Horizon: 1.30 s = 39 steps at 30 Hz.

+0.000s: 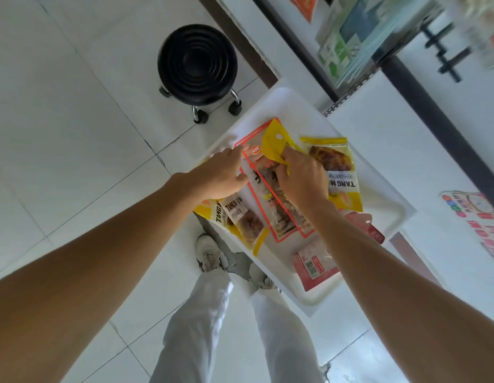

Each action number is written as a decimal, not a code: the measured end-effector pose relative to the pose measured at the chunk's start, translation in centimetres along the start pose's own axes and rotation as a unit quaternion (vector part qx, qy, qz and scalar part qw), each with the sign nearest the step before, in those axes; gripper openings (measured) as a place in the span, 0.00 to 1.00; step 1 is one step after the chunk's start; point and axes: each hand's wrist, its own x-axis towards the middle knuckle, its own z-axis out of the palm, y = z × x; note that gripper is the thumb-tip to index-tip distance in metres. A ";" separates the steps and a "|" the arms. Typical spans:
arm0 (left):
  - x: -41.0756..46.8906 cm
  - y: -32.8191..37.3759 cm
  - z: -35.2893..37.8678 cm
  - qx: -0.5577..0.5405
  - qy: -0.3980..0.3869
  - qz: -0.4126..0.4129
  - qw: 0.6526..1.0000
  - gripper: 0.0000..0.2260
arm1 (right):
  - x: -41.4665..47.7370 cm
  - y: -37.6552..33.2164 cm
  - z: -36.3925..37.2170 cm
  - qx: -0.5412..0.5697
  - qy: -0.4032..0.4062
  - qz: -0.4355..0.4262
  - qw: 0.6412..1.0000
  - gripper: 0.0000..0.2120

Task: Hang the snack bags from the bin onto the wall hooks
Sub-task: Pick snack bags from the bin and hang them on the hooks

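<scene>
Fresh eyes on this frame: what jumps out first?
Both hands meet over the white bin at centre: the right hand pinches the top of a yellow bag, the left hand is on the red-bordered bag beside it. A black stool stands on the tiles at upper left.

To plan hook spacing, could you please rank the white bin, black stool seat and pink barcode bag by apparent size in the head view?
1. white bin
2. black stool seat
3. pink barcode bag
The stool looks farther away, so its true size is unsure.
</scene>
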 end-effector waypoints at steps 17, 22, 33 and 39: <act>-9.1 8.4 -7.7 0.012 0.037 0.008 0.999 0.31 | -5.6 -0.9 -17.3 0.266 -0.020 0.089 0.960 0.12; -12.2 12.0 -11.7 -0.223 0.068 0.004 0.972 0.35 | -7.3 -1.7 -23.5 0.393 -0.054 0.075 0.915 0.11; -20.1 21.5 -19.1 -0.432 0.203 0.088 0.874 0.07 | -11.8 -4.3 -35.9 0.507 0.011 0.003 0.862 0.06; -25.3 23.7 -21.4 -0.425 0.229 0.123 0.867 0.08 | -13.8 -7.3 -41.7 0.522 0.069 -0.067 0.847 0.04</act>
